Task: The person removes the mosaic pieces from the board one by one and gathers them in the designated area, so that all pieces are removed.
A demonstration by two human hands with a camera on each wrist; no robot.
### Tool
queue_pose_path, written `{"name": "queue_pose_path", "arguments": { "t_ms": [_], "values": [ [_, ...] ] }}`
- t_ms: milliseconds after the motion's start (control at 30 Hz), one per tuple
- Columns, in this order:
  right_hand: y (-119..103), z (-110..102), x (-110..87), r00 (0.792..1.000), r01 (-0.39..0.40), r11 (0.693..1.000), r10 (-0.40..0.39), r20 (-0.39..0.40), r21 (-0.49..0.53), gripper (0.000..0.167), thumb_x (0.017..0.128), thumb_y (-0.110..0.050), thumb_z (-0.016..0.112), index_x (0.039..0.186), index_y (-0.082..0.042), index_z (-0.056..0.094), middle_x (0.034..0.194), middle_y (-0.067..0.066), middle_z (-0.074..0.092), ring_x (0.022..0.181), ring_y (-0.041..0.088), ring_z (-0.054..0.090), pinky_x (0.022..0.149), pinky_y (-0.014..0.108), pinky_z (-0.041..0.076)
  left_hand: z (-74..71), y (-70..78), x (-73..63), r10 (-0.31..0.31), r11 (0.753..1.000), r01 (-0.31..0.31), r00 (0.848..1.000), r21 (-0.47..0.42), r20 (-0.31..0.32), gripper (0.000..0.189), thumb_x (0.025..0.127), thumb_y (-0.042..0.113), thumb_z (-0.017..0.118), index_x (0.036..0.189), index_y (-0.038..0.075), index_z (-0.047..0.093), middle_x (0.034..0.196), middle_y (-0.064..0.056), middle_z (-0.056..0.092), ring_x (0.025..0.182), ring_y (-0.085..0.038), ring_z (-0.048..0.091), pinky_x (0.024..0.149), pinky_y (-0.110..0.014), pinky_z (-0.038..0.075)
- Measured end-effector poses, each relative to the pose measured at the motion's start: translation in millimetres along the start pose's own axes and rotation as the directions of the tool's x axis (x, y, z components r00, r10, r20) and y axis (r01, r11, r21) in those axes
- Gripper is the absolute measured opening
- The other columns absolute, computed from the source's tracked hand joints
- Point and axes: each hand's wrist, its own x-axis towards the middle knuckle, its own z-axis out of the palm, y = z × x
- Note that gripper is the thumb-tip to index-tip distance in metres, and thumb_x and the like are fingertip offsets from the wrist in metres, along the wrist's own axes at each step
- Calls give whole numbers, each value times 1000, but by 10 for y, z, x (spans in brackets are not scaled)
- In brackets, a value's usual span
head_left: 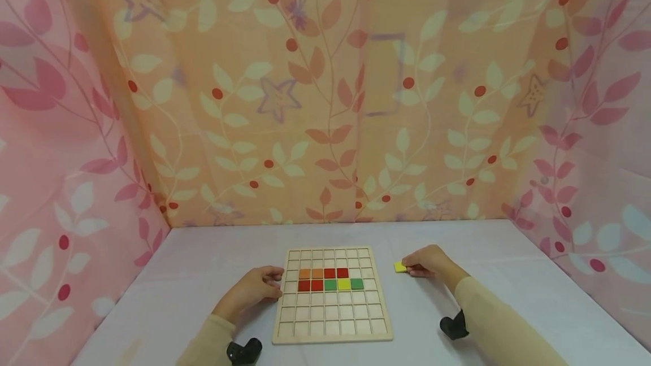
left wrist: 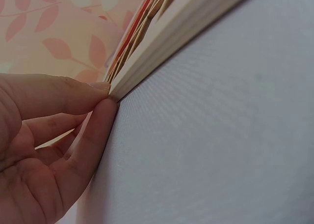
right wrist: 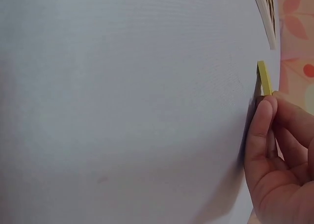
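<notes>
While patterned curtains (head_left: 325, 100) stand well beyond all the fingertips, a table with a white cover (head_left: 229, 247) spreads beneath them. On it the gridded wooden board (head_left: 330, 329) lies flat between the two sets of fingers, meeting the left ones at its edge and lying near, but apart from, the right ones. It looks about as wide as it is deep, so no long axis stands out.

Pale sleeves (head_left: 503, 321) run back from the fingers toward the person. The left hand (head_left: 254, 287) has its thumb and fingertips touching the board's left edge; whether they pinch it or merely rest against it, I cannot tell. The right hand (head_left: 431, 261), off the board's other side, has thumb and finger closed in a pinch. Behind each set of fingers a black device (head_left: 454, 325) sits by the wrist.

Rightward of the left fingertips, two rows of tiles sit in the board: orange tiles (head_left: 305, 274) and red tiles (head_left: 329, 273) in the farther row; red, green (head_left: 357, 284) and one yellow in the nearer.

Held in the right hand's pinch is a separate yellow tile (head_left: 399, 266), poking out on the side facing the board. The board thus lies leftward of these fingers, with the tile between. The tile looks square, without a long axis; whether it touches the table is unclear.
</notes>
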Motion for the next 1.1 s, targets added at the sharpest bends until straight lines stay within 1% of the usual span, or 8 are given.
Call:
{"name": "queue_pose_path", "arguments": {
  "t_ms": [233, 433, 533, 667, 767, 867, 1033, 1100],
  "values": [
    [-24, -3, -2, 1000, 5, 998, -6, -29, -60, 22, 82, 4, 73, 99, 16, 68, 61, 2, 65, 52, 6, 61, 55, 19, 56, 14, -14, 3, -12, 1000, 12, 1000, -5, -6, 54, 74, -12, 74, 125, -6, 61, 109, -13, 62, 83, -17, 57, 71, -30, 57],
    [-4, 15, 35, 998, -16, 996, 12, -54, -82, 20, 81, 3, 75, 97, 13, 69, 61, 2, 64, 51, 6, 60, 55, 19, 55, 13, -14, -3, -12, 1000, 12, 1000, 1, -6, 54, 74, -12, 74, 126, -7, 60, 110, -15, 63, 84, -17, 58, 72, -31, 58],
    [8, 15, 25, 998, -23, 997, 18, -57, -71, 18, 82, 3, 74, 96, 13, 69, 60, 1, 64, 51, 6, 60, 55, 19, 55, 20, -29, 1, -7, 1000, 7, 1000, -10, 3, 55, 74, -12, 74, 126, -8, 60, 111, -15, 62, 85, -17, 59, 72, -31, 59],
    [31, -2, -4, 999, -30, 999, 29, -34, -15, 14, 83, 4, 73, 93, 13, 69, 58, 1, 65, 52, 6, 62, 55, 19, 56, 33, -55, -6, 1, 1000, 0, 1000, -23, 25, 55, 74, -13, 73, 127, -10, 58, 110, -16, 61, 85, -17, 59, 72, -30, 59],
    [32, -26, -20, 999, -43, 999, 44, -28, 16, 14, 84, 3, 73, 94, 12, 69, 60, 1, 66, 54, 7, 63, 57, 20, 57, 31, -57, -14, 3, 999, -2, 999, -32, 33, 56, 74, -13, 73, 128, -10, 58, 110, -16, 61, 86, -17, 59, 72, -31, 59],
    [3, -49, -25, 998, -54, 998, 54, -35, 14, 18, 85, 0, 73, 98, 11, 69, 63, 1, 67, 56, 7, 64, 59, 20, 57, 12, -48, -18, 10, 999, -8, 999, -32, 33, 57, 74, -12, 73, 128, -10, 57, 112, -16, 61, 88, -17, 59, 73, -31, 58],
    [-66, -58, -45, 999, -42, 999, 42, -26, -4, 26, 86, -5, 74, 106, 11, 69, 66, 0, 68, 58, 6, 63, 60, 20, 57, -18, -18, -6, 19, 999, -18, 999, -27, 29, 56, 75, -12, 72, 129, -9, 57, 114, -17, 61, 89, -18, 60, 73, -30, 58],
    [-100, -55, -67, 999, -28, 1000, 28, -21, -3, 26, 87, -7, 73, 106, 11, 69, 67, 0, 68, 58, 7, 63, 60, 20, 57, -15, -2, 0, 7, 1000, -6, 1000, -27, 18, 55, 75, -13, 72, 128, -9, 58, 113, -17, 62, 86, -18, 60, 72, -30, 58]
  ]
}}
